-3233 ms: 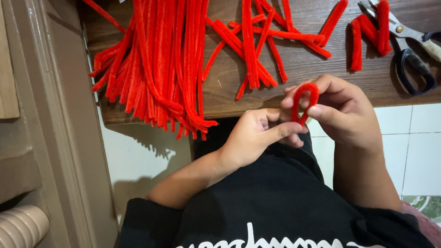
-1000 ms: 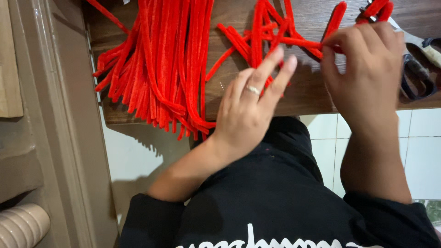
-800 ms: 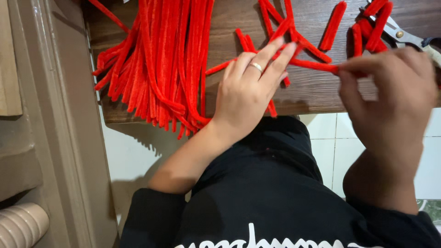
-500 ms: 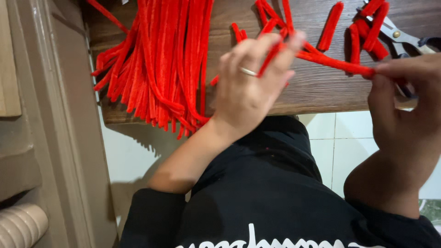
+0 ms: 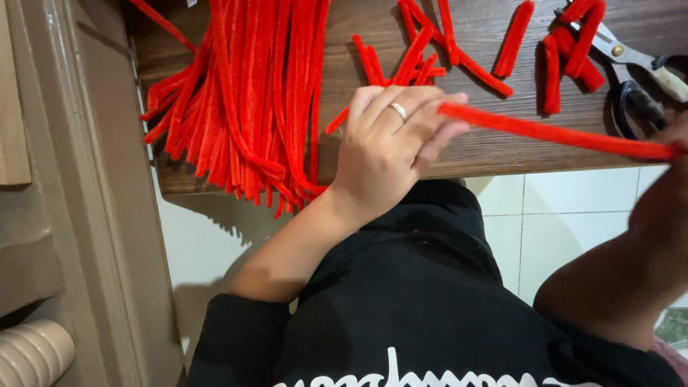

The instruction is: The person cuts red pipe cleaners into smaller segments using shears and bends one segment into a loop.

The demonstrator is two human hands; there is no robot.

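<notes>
Spanning the top of the head view, a dark wooden table point(image 5: 494, 154) carries everything in reach, its front edge running just above the person's black shirt and the white floor tiles point(image 5: 573, 222) beyond. At the left stands a pale brown door frame point(image 5: 93, 215). On the left part of the tabletop lies a large bundle of long red pipe cleaners point(image 5: 251, 100), fanned out, with many ends hanging over the edge. Toward the middle lie a few shorter red pieces point(image 5: 423, 54), crossing one another, and at the upper right a small cluster of cut red stubs point(image 5: 566, 64) rests beside a pair of scissors point(image 5: 638, 72) with dark handles and a pale grip, blades pointing left.

Across the right half stretches a single red pipe cleaner point(image 5: 559, 132), held in the air over the table's front edge and slanting slightly downward to the right. Its left end sits against the fingertips of the left hand point(image 5: 387, 150), which hovers palm down over the table edge, fingers curled loosely; the end appears pinched between thumb and fingers, though the exact contact is hidden beneath the hand. A silver ring point(image 5: 398, 111) shows on one finger. The stem's right end reaches the right hand point(image 5: 674, 143), which is mostly cut off at the frame's edge and blurred, so I cannot tell how it grasps the stem; only the forearm below it shows clearly.
</notes>
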